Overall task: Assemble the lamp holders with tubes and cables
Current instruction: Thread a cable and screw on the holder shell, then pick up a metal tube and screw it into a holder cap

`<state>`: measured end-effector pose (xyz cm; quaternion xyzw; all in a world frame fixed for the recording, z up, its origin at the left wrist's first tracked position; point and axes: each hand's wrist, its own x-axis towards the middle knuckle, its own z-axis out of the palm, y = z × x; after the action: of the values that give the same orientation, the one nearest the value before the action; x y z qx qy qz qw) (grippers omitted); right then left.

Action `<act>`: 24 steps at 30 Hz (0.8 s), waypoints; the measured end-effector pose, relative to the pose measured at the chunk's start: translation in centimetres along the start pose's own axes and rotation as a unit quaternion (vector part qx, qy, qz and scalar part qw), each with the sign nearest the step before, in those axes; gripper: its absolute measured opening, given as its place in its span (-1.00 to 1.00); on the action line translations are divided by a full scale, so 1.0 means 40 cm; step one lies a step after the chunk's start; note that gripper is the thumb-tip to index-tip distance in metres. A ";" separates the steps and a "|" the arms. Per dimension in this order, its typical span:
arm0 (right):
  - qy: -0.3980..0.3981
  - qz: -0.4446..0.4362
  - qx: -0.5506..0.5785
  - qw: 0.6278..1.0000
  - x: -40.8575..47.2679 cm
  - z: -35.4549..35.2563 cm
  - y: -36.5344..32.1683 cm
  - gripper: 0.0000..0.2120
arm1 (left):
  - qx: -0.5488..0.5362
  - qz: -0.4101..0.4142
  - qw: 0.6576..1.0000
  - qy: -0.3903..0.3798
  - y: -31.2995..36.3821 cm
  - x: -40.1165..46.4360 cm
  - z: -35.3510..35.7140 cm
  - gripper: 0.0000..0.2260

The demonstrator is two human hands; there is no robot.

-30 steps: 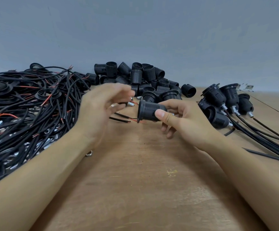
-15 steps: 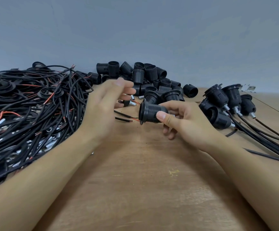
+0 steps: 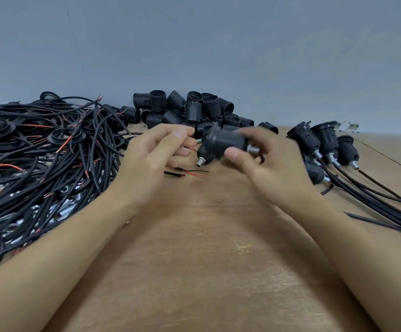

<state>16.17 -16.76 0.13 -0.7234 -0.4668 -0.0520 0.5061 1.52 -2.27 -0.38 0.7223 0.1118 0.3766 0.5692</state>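
Note:
My right hand (image 3: 269, 168) grips a black ribbed lamp holder (image 3: 225, 142) between thumb and fingers, lifted above the wooden table (image 3: 206, 248). A short metal tube (image 3: 254, 149) sticks out of the holder's end toward my palm. My left hand (image 3: 151, 161) hovers just left of the holder with its fingers loosely curled, and I see nothing held in it. Under the holder lies a small black piece with a metal tube (image 3: 199, 162). A short black cable with bared red wires (image 3: 182, 174) lies on the table between my hands.
A big tangle of black cables, rings and metal tubes (image 3: 39, 152) covers the left of the table. Loose black holders (image 3: 194, 111) are heaped at the back by the grey wall. Several assembled holders with cables (image 3: 324, 144) lie on the right.
My right hand has raised and turned the holder, so its metal tube end now shows by my palm. My left hand's fingers have curled in and moved closer to the holder.

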 end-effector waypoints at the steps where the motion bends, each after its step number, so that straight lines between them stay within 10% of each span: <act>1: 0.062 -0.008 -0.020 0.998 0.007 -0.010 -0.003 -0.83 | 0.015 0.002 1.000 -0.003 -0.001 -0.002 0.002 -0.72; 6: 0.242 0.067 -0.089 0.964 0.044 -0.089 0.015 -0.66 | 0.120 0.030 0.992 -0.001 -0.018 -0.008 0.003 -0.89; 13: 0.063 0.187 -0.328 0.924 0.042 -0.082 0.066 -0.60 | 0.470 0.028 0.882 -0.025 -0.033 -0.001 -0.031 -0.87; 24: -0.005 0.172 -0.457 0.873 0.026 -0.055 0.048 -0.48 | 0.623 -0.063 0.775 -0.084 -0.029 0.010 -0.064 -0.76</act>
<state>19.02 -17.93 0.44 -0.9431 -0.2619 -0.1680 0.1175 0.38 0.23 -1.08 0.9389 0.3194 0.1257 0.0241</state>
